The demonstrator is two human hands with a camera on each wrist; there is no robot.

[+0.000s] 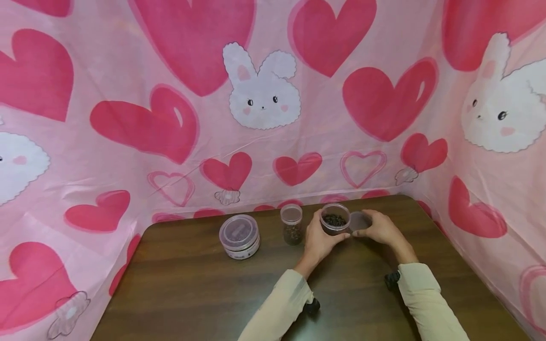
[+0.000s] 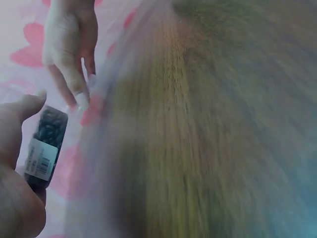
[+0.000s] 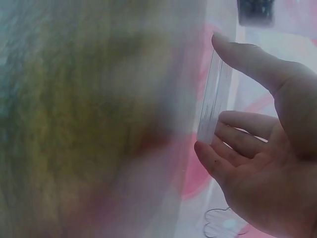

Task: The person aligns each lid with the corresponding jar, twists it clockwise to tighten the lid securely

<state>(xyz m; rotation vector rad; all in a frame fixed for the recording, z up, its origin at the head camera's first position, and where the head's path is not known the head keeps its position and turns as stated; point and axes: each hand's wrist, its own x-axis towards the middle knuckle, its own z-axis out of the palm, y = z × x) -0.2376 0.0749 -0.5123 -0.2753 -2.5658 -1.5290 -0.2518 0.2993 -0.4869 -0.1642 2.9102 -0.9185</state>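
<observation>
My left hand [image 1: 316,240] grips a round clear jar [image 1: 335,230], its top uncovered and dark, bean-like pieces inside. A white barcode label [image 2: 41,159] shows on the jar's side in the left wrist view. Just right of the jar, my right hand [image 1: 381,229] pinches a clear round lid [image 1: 360,221] by its rim, between thumb and fingers. Seen edge-on in the right wrist view, the lid [image 3: 213,99] stands upright, apart from the jar. The jar's underside is hidden in the head view.
Left of the hands stands a slim clear jar [image 1: 292,229] with dark pieces and a lid on top. Farther left is a wide, low lidded tub [image 1: 240,237]. Pink heart-patterned cloth [image 1: 264,147] hangs behind and beside the brown wooden table [image 1: 192,289].
</observation>
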